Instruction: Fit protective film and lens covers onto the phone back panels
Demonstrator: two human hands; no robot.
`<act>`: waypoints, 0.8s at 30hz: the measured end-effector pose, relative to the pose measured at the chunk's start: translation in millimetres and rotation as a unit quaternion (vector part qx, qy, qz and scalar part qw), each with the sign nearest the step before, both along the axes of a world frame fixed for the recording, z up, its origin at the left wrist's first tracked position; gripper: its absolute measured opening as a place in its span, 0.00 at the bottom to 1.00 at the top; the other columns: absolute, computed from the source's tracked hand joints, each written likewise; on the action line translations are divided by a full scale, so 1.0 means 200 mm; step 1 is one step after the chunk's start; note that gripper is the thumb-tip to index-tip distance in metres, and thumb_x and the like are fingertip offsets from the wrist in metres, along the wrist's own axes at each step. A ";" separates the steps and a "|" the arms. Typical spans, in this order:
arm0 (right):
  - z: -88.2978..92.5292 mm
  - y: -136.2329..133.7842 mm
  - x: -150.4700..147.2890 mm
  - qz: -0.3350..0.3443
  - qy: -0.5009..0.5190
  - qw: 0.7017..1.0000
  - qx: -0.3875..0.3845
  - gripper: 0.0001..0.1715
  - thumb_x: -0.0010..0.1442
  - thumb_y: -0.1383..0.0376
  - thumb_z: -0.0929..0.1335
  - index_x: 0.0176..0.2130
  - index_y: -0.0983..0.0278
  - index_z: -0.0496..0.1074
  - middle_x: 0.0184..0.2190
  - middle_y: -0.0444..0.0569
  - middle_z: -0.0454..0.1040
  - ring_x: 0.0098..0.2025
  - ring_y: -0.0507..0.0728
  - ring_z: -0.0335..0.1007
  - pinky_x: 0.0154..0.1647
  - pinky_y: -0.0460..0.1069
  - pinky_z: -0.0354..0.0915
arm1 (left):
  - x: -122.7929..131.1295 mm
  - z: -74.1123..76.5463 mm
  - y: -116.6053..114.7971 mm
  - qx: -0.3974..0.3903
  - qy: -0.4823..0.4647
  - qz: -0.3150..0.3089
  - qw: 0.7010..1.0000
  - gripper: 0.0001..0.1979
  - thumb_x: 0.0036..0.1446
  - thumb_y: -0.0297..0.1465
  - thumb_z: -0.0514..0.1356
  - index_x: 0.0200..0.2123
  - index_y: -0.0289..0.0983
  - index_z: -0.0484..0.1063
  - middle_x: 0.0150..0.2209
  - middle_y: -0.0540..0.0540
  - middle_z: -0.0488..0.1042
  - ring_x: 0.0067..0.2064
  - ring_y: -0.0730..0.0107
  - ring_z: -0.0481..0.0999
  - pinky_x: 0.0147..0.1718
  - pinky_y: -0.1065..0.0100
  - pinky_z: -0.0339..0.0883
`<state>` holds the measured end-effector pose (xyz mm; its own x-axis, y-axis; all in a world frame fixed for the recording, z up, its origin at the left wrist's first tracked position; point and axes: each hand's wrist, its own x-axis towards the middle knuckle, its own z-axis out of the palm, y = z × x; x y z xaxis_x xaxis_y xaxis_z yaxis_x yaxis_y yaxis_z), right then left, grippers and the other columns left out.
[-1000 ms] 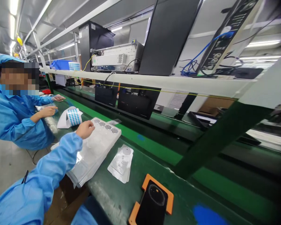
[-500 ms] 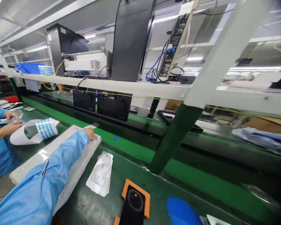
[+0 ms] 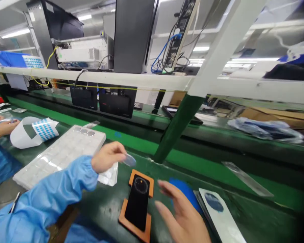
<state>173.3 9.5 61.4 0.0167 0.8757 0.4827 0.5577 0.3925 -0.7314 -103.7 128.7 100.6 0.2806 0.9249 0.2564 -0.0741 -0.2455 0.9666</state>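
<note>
Between the thumb and fingers of my left hand [image 3: 108, 157] is a thin, clear round disc [image 3: 129, 160], held above the bench. Below and to its right lies a black phone back cover [image 3: 137, 202] with a round camera ring, set in an orange fixture [image 3: 144, 233]. My right hand [image 3: 182, 212] is just right of the fixture, thumb and fingers spread, holding nothing. Behind my left sleeve stands a white tray [image 3: 63, 148] with round pockets; several clear discs show at its far end. White backing sheets [image 3: 111, 175] lie partly hidden under my left hand.
To the right are a blue item [image 3: 183, 189] and a white panel [image 3: 221, 216] with a dark oval. A clear strip [image 3: 247, 179] lies farther right. A co-worker's hand [image 3: 5, 128] is at far left, by a curled sticker sheet [image 3: 27, 136]. A green post [image 3: 177, 126] rises behind.
My left hand has left the tray's far end and moved right, now with a clear disc. My right hand has come into view. The camera has shifted.
</note>
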 end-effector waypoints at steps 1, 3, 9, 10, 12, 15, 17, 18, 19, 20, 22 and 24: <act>0.04 0.02 -0.08 0.031 0.010 0.999 -0.016 0.23 0.59 0.54 0.70 0.52 0.58 0.72 0.47 0.50 0.78 0.45 0.60 0.77 0.47 0.53 0.73 | 0.09 -0.02 -0.10 -0.018 -0.019 -0.045 0.999 0.10 0.54 0.33 0.66 0.36 0.35 0.69 0.31 0.48 0.74 0.34 0.70 0.74 0.36 0.68 0.67; 0.08 0.07 -0.18 0.034 0.031 0.999 -0.002 0.17 0.63 0.55 0.68 0.49 0.59 0.74 0.42 0.48 0.80 0.41 0.58 0.77 0.43 0.51 0.73 | 0.24 -0.06 -0.24 -0.045 -0.054 -0.075 0.995 0.09 0.55 0.33 0.64 0.37 0.36 0.67 0.33 0.48 0.74 0.34 0.70 0.74 0.36 0.67 0.68; -0.18 0.26 -0.14 -0.013 -0.256 0.948 0.188 0.14 0.67 0.63 0.64 0.45 0.62 0.77 0.40 0.51 0.80 0.42 0.59 0.75 0.45 0.54 0.67 | 0.16 -0.34 -0.41 0.128 0.197 0.143 0.961 0.13 0.53 0.24 0.60 0.42 0.39 0.69 0.47 0.44 0.71 0.51 0.60 0.70 0.54 0.56 0.64; -0.25 0.29 -0.12 0.008 -0.310 0.932 0.189 0.14 0.67 0.64 0.63 0.44 0.62 0.78 0.39 0.51 0.80 0.41 0.58 0.75 0.44 0.53 0.66 | 0.11 -0.41 -0.43 0.148 0.246 0.161 0.944 0.13 0.53 0.23 0.60 0.43 0.40 0.69 0.48 0.43 0.71 0.54 0.58 0.67 0.57 0.54 0.61; -0.37 0.31 -0.12 0.038 -0.369 0.914 0.165 0.15 0.67 0.66 0.62 0.41 0.61 0.78 0.38 0.50 0.80 0.40 0.57 0.74 0.42 0.52 0.65 | 0.04 -0.57 -0.45 0.148 0.342 0.195 0.907 0.14 0.53 0.24 0.61 0.44 0.40 0.69 0.51 0.42 0.70 0.61 0.51 0.61 0.60 0.48 0.55; -0.49 0.30 -0.14 0.049 -0.379 0.915 0.126 0.13 0.67 0.66 0.64 0.41 0.60 0.78 0.42 0.49 0.79 0.44 0.57 0.73 0.45 0.52 0.64 | -0.01 -0.73 -0.43 0.120 0.454 0.215 0.856 0.15 0.53 0.29 0.63 0.45 0.40 0.70 0.54 0.39 0.68 0.65 0.43 0.54 0.60 0.41 0.51; -0.50 0.28 -0.15 0.046 -0.375 0.919 0.113 0.12 0.66 0.65 0.64 0.42 0.60 0.78 0.45 0.49 0.78 0.47 0.58 0.73 0.47 0.53 0.64 | -0.03 -0.79 -0.40 0.118 0.485 0.210 0.841 0.15 0.54 0.29 0.64 0.46 0.40 0.70 0.55 0.39 0.68 0.65 0.43 0.55 0.59 0.41 0.51; -0.50 0.27 -0.15 0.047 -0.374 0.920 0.109 0.12 0.66 0.66 0.64 0.43 0.60 0.78 0.46 0.49 0.78 0.48 0.58 0.73 0.48 0.54 0.63 | -0.03 -0.80 -0.39 0.123 0.490 0.209 0.838 0.15 0.54 0.29 0.63 0.46 0.40 0.70 0.55 0.39 0.68 0.64 0.44 0.56 0.58 0.41 0.51; -0.49 0.27 -0.14 0.053 -0.374 0.920 0.106 0.13 0.66 0.66 0.63 0.43 0.60 0.78 0.47 0.49 0.78 0.48 0.58 0.73 0.49 0.54 0.63 | -0.03 -0.81 -0.37 0.129 0.489 0.212 0.836 0.15 0.54 0.28 0.62 0.46 0.40 0.71 0.55 0.40 0.69 0.64 0.45 0.57 0.58 0.42 0.51; -0.48 0.26 -0.13 0.060 -0.372 0.920 0.105 0.14 0.67 0.67 0.63 0.43 0.60 0.78 0.47 0.49 0.78 0.49 0.58 0.73 0.50 0.55 0.63 | -0.04 -0.81 -0.36 0.137 0.485 0.219 0.835 0.14 0.55 0.26 0.61 0.46 0.40 0.71 0.54 0.40 0.69 0.64 0.46 0.57 0.58 0.42 0.52; -0.47 0.26 -0.11 0.078 -0.368 0.921 0.106 0.15 0.66 0.68 0.62 0.43 0.60 0.78 0.48 0.50 0.78 0.51 0.58 0.72 0.53 0.55 0.63 | -0.04 -0.81 -0.36 0.154 0.467 0.241 0.837 0.13 0.55 0.24 0.59 0.44 0.40 0.71 0.53 0.41 0.70 0.64 0.46 0.57 0.57 0.43 0.53; -0.46 0.27 -0.10 0.088 -0.362 0.922 0.102 0.15 0.66 0.68 0.62 0.44 0.61 0.77 0.48 0.51 0.78 0.52 0.59 0.72 0.55 0.56 0.63 | -0.04 -0.78 -0.36 0.176 0.440 0.263 0.841 0.12 0.56 0.24 0.57 0.43 0.40 0.72 0.51 0.42 0.71 0.64 0.47 0.57 0.57 0.44 0.54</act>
